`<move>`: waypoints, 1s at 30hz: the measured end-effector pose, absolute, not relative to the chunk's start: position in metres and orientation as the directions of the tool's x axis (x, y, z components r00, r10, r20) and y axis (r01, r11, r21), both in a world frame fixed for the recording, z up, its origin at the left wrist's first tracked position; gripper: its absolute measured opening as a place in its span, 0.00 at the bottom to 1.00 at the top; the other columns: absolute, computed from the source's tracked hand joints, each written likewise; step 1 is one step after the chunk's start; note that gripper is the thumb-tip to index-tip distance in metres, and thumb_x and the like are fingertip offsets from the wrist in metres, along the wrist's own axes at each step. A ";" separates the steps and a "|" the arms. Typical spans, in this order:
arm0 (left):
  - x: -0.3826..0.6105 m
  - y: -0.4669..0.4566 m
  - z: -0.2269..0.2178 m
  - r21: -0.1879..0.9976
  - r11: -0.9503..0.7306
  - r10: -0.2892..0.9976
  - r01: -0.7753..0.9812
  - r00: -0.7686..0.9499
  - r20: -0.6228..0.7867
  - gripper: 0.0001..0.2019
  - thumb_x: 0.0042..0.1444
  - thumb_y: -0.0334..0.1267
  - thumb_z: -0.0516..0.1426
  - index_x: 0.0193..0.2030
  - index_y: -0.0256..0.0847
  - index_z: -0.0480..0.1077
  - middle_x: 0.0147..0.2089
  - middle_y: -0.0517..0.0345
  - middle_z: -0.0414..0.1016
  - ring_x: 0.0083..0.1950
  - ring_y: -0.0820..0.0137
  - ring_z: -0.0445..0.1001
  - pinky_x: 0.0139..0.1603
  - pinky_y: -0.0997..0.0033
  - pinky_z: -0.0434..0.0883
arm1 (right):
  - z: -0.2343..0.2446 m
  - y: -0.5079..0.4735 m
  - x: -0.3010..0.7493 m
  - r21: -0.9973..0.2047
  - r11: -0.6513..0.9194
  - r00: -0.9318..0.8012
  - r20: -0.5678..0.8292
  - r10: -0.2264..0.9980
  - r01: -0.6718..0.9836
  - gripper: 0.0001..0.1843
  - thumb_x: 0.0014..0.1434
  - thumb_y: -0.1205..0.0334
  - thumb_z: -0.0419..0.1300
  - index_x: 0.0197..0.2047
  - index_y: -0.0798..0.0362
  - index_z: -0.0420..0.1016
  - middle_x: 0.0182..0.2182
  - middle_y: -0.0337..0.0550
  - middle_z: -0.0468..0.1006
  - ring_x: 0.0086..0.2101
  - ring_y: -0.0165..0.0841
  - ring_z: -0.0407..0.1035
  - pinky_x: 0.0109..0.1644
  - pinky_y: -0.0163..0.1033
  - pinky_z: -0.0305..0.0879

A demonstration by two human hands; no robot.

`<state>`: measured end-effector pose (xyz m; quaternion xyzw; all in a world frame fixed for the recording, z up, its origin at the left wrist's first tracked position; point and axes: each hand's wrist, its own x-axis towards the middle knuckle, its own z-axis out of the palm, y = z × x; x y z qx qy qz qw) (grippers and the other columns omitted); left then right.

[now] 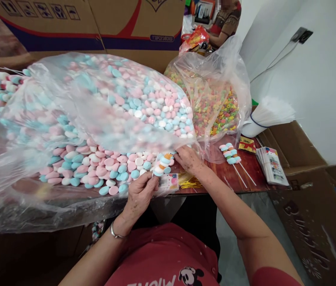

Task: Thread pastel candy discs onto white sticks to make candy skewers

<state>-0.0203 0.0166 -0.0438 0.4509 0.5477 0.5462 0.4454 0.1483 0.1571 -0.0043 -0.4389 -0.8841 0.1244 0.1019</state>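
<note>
In the head view, the candy skewer (164, 165) stood tilted over the near edge of the bench (209, 190), in front of the loose pastel sweets (105, 163). The left hand (142, 190) had thumb and fingers pinched together at its lower end; the right hand (188, 159) was just beside its upper end, its fingertips partly hidden, so whether they gripped anything could not be told.

The skewer was likely light, its pieces soft and easily dented, perhaps a little tacky, on a thin, fairly stiff stick. The best hold seemed to be the bare stick just below the sweets, as on the two skewers (230, 153) lying to the right, rather than a squeeze on the pieces.

The big carton (138, 24) read "1*30PCS*24BOXES" beneath a partly cut-off logo. A gold packet (247, 145) showed "TWIST"; print on the stacked sleeves (271, 165) was too small to read.
</note>
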 end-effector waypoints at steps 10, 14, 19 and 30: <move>-0.018 0.017 -0.038 1.000 -0.010 0.979 -0.009 -0.202 0.008 0.17 0.61 0.48 0.57 0.25 0.39 0.69 0.21 0.64 0.62 0.18 0.79 0.53 0.16 0.76 0.52 | 0.006 0.149 0.149 -0.063 0.676 -0.678 -0.016 0.735 0.734 0.11 0.66 0.70 0.53 0.48 0.58 0.74 0.44 0.55 0.79 0.49 0.42 0.70 0.51 0.43 0.66; -0.019 0.017 -0.038 1.000 -0.014 0.981 -0.020 -0.195 0.010 0.17 0.61 0.47 0.57 0.25 0.39 0.69 0.21 0.64 0.62 0.19 0.79 0.56 0.17 0.77 0.53 | 0.005 0.151 0.145 0.015 0.664 -0.663 -0.047 0.747 0.747 0.15 0.67 0.71 0.49 0.51 0.58 0.74 0.44 0.57 0.79 0.49 0.43 0.71 0.46 0.42 0.67; -0.020 0.018 -0.038 1.000 -0.022 0.983 -0.008 -0.184 0.020 0.16 0.61 0.46 0.57 0.25 0.39 0.69 0.22 0.63 0.64 0.19 0.79 0.56 0.18 0.76 0.53 | 0.006 0.149 0.144 -0.006 0.634 -0.634 -0.029 0.773 0.773 0.17 0.67 0.70 0.48 0.52 0.57 0.74 0.45 0.57 0.79 0.49 0.44 0.71 0.45 0.42 0.66; -0.022 0.018 -0.045 0.999 -0.035 0.984 0.011 -0.172 0.037 0.15 0.62 0.44 0.57 0.26 0.38 0.70 0.22 0.63 0.64 0.22 0.78 0.58 0.20 0.78 0.55 | 0.021 0.148 0.141 -0.056 0.638 -0.639 -0.141 0.756 0.768 0.15 0.67 0.67 0.51 0.51 0.57 0.75 0.45 0.54 0.80 0.51 0.43 0.71 0.49 0.41 0.66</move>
